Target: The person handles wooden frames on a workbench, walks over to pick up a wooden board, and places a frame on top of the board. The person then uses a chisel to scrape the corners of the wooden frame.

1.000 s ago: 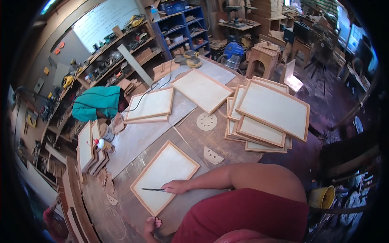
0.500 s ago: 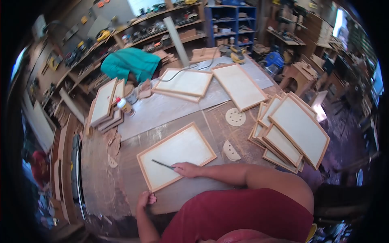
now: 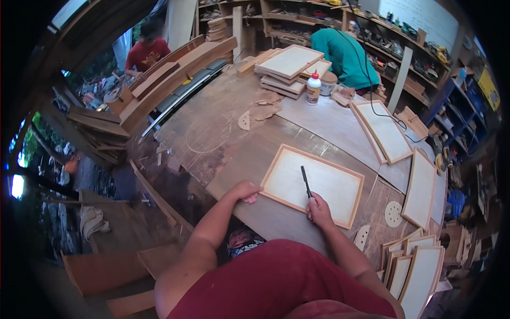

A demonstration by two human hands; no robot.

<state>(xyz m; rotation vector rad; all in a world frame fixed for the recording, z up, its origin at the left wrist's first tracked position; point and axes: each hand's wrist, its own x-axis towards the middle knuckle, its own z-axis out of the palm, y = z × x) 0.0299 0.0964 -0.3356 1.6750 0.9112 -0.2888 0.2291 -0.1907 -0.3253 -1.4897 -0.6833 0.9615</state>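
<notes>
A light panel with a wooden rim (image 3: 332,183) lies flat on the workbench (image 3: 234,159) in front of me. My right hand (image 3: 319,209) is closed around a dark, thin tool (image 3: 305,179), which points away from me over the panel's face. At the panel's near left corner is my left hand (image 3: 246,191), its fingers curled at the bench edge; whether anything is in them is too small to tell.
Stacked rimmed panels stand at the lower right (image 3: 417,271) and far side (image 3: 289,61). A glue bottle (image 3: 313,89) stands beside tins. Sanding discs (image 3: 393,213) lie right. A person in teal (image 3: 345,58) bends behind the bench; another in red (image 3: 146,53) is far left.
The view has swung to the left, bringing the far-left person and the floor beside the bench into sight. My right hand still holds the dark tool over the panel.
</notes>
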